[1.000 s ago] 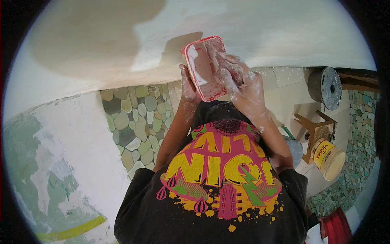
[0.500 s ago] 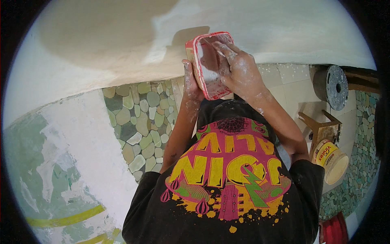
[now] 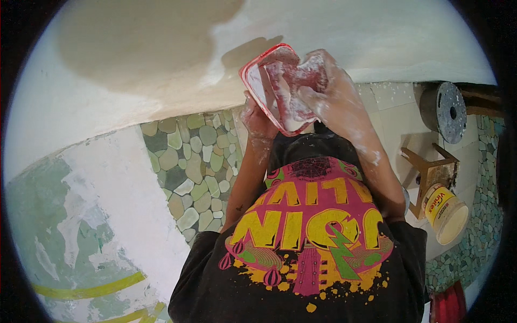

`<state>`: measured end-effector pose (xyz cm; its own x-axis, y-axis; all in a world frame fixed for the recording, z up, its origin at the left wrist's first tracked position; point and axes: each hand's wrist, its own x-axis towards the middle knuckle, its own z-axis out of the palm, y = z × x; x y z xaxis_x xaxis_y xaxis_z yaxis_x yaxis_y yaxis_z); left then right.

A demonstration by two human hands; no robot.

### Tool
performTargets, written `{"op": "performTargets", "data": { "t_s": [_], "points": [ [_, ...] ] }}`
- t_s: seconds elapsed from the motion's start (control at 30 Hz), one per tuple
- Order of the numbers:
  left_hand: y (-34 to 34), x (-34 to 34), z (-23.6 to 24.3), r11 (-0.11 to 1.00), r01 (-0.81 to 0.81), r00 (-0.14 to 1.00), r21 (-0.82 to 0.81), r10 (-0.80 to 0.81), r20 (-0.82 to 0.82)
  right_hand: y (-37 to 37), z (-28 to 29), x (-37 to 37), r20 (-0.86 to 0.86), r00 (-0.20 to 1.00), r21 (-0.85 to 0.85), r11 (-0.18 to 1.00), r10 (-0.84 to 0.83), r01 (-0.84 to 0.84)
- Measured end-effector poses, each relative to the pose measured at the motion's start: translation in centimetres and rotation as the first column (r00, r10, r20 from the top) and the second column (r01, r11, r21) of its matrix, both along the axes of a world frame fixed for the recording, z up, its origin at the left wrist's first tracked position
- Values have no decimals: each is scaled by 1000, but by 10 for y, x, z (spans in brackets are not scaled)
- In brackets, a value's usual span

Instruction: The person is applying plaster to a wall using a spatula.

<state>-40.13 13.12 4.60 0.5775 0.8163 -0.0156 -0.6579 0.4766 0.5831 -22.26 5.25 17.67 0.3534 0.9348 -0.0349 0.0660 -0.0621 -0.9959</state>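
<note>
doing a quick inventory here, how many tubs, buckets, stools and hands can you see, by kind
Red-rimmed tub: 1
Bucket, white and yellow: 1
Wooden stool: 1
Hands, left hand and right hand: 2
Total: 5

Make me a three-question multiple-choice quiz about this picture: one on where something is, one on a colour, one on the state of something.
1. Where is the tub?
A. low at the right, by a wooden stool
B. in the left hand
C. on the pebble floor at left

2. What colour is the tray's rim?
A. blue
B. red
C. green

3. How is the right hand?
A. clean and hanging free
B. gloved
C. smeared white, inside the tray

Answers:
1. A: it lies tipped beside the stool.
2. B: the tray has a red edge, held from below by the left hand.
3. C: the right hand is coated in white paste and reaches into the tray.
</note>
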Motion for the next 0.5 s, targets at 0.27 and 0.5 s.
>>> {"op": "performTargets", "data": {
  "t_s": [0.27,0.5],
  "points": [
    [7,16,16,989,82,964,-123,-47,262,-24,14,-1,85,996,-73,997,32,-26],
    [7,25,9,988,-72,997,-134,74,9,-19,11,-29,214,972,15,995,-96,95]
  ]
}}
